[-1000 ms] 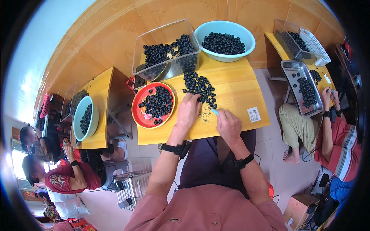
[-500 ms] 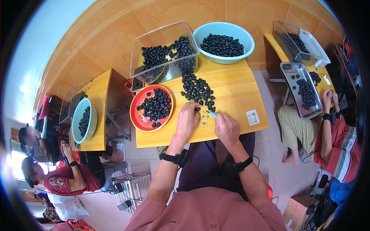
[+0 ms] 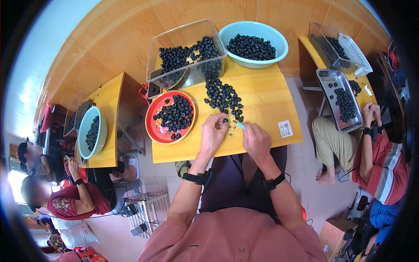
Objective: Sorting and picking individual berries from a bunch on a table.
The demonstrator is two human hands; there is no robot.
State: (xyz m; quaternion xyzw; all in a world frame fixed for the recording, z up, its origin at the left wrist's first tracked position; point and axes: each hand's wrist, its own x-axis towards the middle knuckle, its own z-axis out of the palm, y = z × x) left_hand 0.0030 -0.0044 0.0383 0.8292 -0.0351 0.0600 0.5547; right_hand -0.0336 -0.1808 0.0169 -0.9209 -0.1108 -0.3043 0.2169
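Observation:
Between the thumb and fingers of my left hand (image 3: 214, 132) is a small black round part (image 3: 225, 121). My right hand (image 3: 256, 142) is closed on a slim tool with a light blue handle (image 3: 241, 125), its tip pointing left toward that part; the tip is too small to make out. Dark crumbs (image 3: 231, 133) lie on the yellow table (image 3: 266, 105) under both hands. Just beyond them spreads a loose heap of similar black parts (image 3: 220, 96), some showing a hole. Left of my left hand, a red round tray (image 3: 150, 123) with a yellow rim holds more of them.
At the back stand a clear plastic bin (image 3: 157, 56) and a light blue basin (image 3: 281, 54), both holding black parts. A white label (image 3: 285, 129) is on the table's right side. People work at neighbouring tables, with a metal tray (image 3: 325, 78) at right and another basin (image 3: 102, 139) at left.
My left hand has tilted the black part up slightly, and it shows more clearly at the fingertips. The tool stays close beside it. The whole view has shifted a little.

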